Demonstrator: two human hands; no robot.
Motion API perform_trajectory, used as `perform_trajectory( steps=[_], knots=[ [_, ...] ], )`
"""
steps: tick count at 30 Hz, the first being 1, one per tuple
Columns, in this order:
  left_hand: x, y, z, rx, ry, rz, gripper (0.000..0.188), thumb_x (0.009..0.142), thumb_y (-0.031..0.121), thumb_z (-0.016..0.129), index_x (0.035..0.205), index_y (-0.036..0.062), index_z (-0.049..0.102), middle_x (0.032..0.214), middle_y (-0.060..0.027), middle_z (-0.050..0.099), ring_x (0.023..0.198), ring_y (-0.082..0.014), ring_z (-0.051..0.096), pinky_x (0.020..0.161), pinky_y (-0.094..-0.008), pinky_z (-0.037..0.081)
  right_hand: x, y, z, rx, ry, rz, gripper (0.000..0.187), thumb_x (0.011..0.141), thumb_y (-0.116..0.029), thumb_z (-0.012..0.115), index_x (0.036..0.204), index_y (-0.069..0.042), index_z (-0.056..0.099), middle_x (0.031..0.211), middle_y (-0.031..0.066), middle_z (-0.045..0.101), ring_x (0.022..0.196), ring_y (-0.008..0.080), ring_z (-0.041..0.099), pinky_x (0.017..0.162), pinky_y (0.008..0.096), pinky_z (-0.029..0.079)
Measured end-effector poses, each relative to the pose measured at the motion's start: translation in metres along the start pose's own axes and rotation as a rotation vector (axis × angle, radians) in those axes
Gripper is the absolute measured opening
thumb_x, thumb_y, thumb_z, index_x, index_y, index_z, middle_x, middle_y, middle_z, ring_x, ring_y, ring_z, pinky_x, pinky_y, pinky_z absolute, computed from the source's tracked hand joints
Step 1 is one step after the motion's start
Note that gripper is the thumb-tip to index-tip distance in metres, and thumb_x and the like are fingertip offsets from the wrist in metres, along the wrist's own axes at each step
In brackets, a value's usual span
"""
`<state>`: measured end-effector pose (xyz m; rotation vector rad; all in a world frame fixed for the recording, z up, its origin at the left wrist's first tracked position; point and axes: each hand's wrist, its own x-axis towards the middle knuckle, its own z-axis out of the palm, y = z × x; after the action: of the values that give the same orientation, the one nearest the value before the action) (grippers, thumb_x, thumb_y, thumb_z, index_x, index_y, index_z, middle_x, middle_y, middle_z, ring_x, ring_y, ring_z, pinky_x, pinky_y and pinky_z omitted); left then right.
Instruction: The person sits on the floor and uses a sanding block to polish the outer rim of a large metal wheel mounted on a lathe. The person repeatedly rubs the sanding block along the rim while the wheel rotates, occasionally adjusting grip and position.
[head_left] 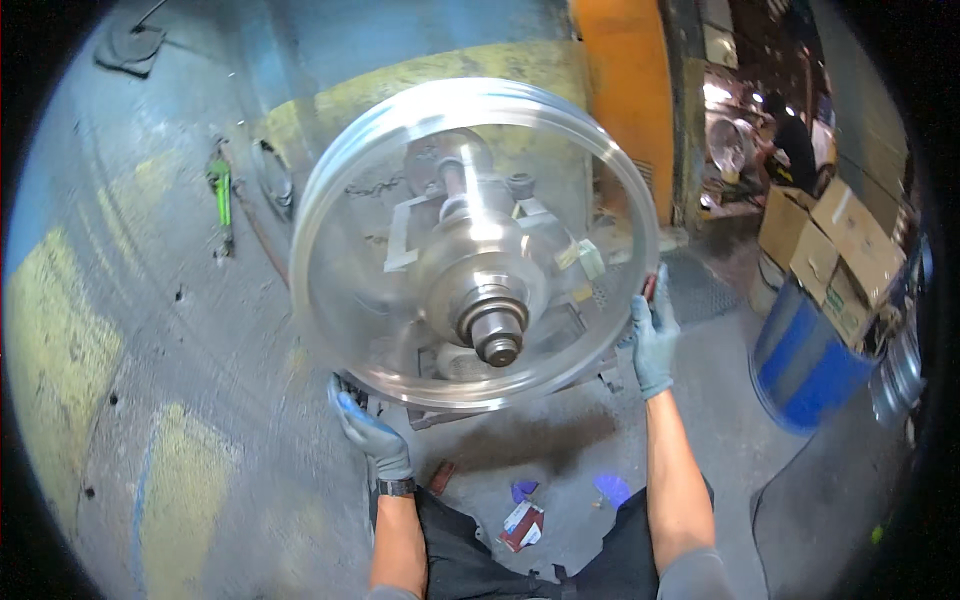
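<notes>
Concrete floor (150, 330): grey, with worn yellow paint patches; carries everything listed. Machine base (440, 80): blue and yellow, at the floor's far edge, its shaft projecting toward the viewer. Metal wheel rim (475, 245): large, shiny, blurred as if turning; mounted on the shaft, centred on a stepped hub (495, 325) with clamp arms behind it. Blue drum (805, 365): right edge of the floor, cardboard boxes (835, 250) stacked just beside it. Left hand (372, 432): gloved blue-grey, watch at the wrist, fingers curled onto the rim's lower left edge. Right hand (655, 335): gloved, pressed flat to the rim's right edge, fingers extended. Green-handled tool (220, 195): lying on the floor at left, well apart. Paper scraps (522, 520): near edge, by the person's knees. Step judged: steadying or spinning the mounted rim by hand; the next move calls for an even grip on both sides, fingers kept off the hub.
</notes>
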<state>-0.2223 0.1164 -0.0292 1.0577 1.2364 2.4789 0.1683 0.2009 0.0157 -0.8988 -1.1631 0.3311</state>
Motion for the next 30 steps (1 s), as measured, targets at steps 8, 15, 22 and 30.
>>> perform_trajectory(
  steps=[8,15,22,30],
  knots=[
    [0.001,-0.004,0.002,-0.047,0.035,0.028,0.048,0.111,0.023,0.039,0.148,-0.0070,0.043,0.151,-0.0191,0.047,0.139,-0.0287,0.046,0.118,-0.0417,0.034,0.001,0.020,0.010,-0.439,0.176,-0.238,0.060,0.098,-0.018,0.068,0.152,-0.004,0.046,0.157,0.0152,0.047,0.142,0.0318,0.047,0.115,0.0399,0.034],
    [0.001,-0.009,-0.002,-0.085,0.038,0.003,0.046,0.111,0.020,0.039,0.148,-0.0068,0.044,0.152,-0.0187,0.047,0.141,-0.0279,0.044,0.119,-0.0408,0.033,-0.003,0.017,0.005,-0.607,0.162,-0.314,0.059,0.098,-0.017,0.066,0.152,-0.003,0.047,0.156,0.0185,0.046,0.142,0.0330,0.047,0.114,0.0410,0.035],
    [0.002,-0.004,0.000,-0.067,0.029,0.031,0.050,0.112,0.026,0.038,0.147,-0.0086,0.044,0.149,-0.0199,0.050,0.137,-0.0287,0.047,0.118,-0.0407,0.034,-0.009,0.017,0.008,-0.709,0.113,-0.422,0.059,0.098,-0.019,0.066,0.152,-0.005,0.047,0.155,0.0213,0.046,0.140,0.0351,0.048,0.112,0.0448,0.036],
    [0.001,0.001,0.001,-0.024,0.005,0.022,0.055,0.112,0.031,0.035,0.151,-0.0074,0.039,0.154,-0.0211,0.044,0.142,-0.0312,0.044,0.120,-0.0428,0.033,-0.009,0.012,0.010,-0.709,0.121,-0.409,0.060,0.097,-0.020,0.067,0.152,-0.004,0.047,0.155,0.0233,0.046,0.140,0.0372,0.046,0.112,0.0465,0.035]
  ],
)
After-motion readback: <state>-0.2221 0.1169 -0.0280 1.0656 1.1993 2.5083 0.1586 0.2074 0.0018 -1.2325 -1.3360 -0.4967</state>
